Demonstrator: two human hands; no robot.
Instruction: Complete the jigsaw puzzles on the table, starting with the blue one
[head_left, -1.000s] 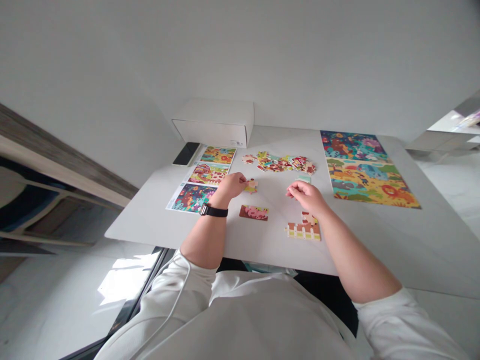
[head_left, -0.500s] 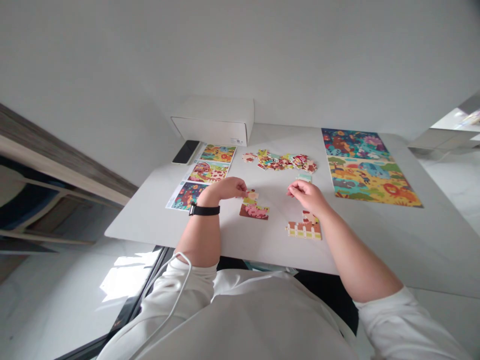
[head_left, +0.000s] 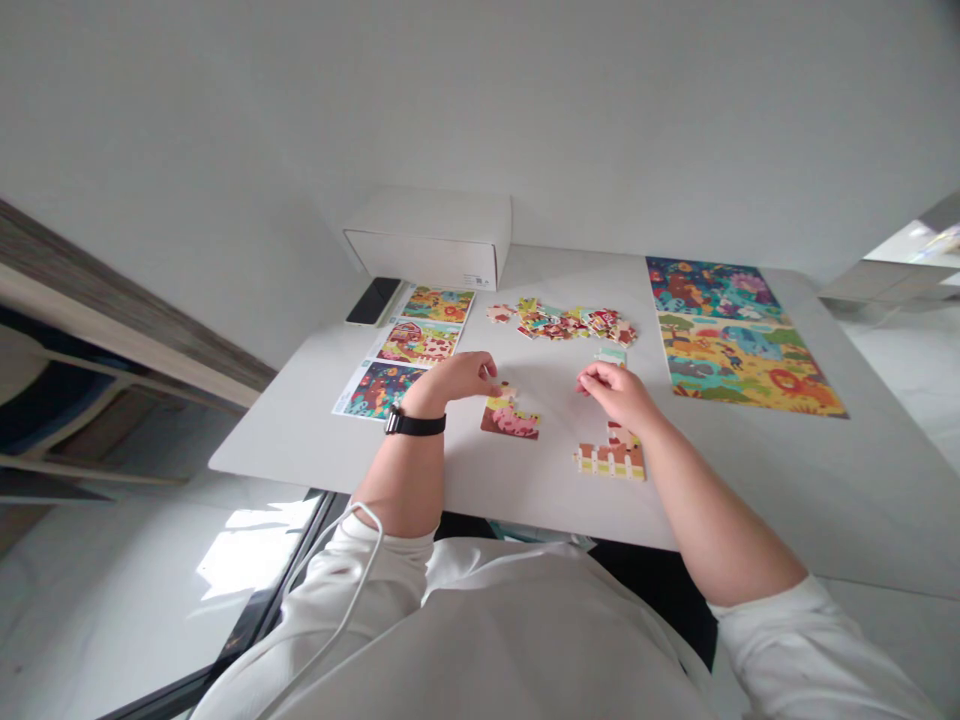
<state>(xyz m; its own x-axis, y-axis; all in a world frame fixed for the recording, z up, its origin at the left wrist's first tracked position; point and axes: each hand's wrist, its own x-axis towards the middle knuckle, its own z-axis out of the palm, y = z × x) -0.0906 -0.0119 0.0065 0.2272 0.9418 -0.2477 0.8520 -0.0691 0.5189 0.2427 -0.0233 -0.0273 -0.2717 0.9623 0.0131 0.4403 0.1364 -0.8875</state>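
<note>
My left hand (head_left: 474,374), wearing a black wristband, hovers at the upper left of a small joined section of jigsaw puzzle (head_left: 511,418) showing a pink pig. Its fingers are bent, with the thumb and fingertips a little apart and no piece visible between them. To the right, my right hand (head_left: 609,388) is closed, thumb against fingers, and no piece sticks out of it. A pale green puzzle piece (head_left: 611,355) lies just beyond its knuckles. Nearer me, under the right forearm's edge, lies another joined section with a white fence (head_left: 611,461); the forearm partly covers it.
Loose puzzle pieces (head_left: 562,322) lie heaped at the table's middle back. A picture sheet (head_left: 418,345) and a phone (head_left: 373,301) are at left, before a white box (head_left: 427,250). Two finished-looking colourful puzzle pictures (head_left: 742,345) lie at right on the white table (head_left: 750,470).
My left hand has lifted slightly off the pig section's upper corner, and its fingertips have parted. My right hand stays nearly still. The view has shifted a little.
</note>
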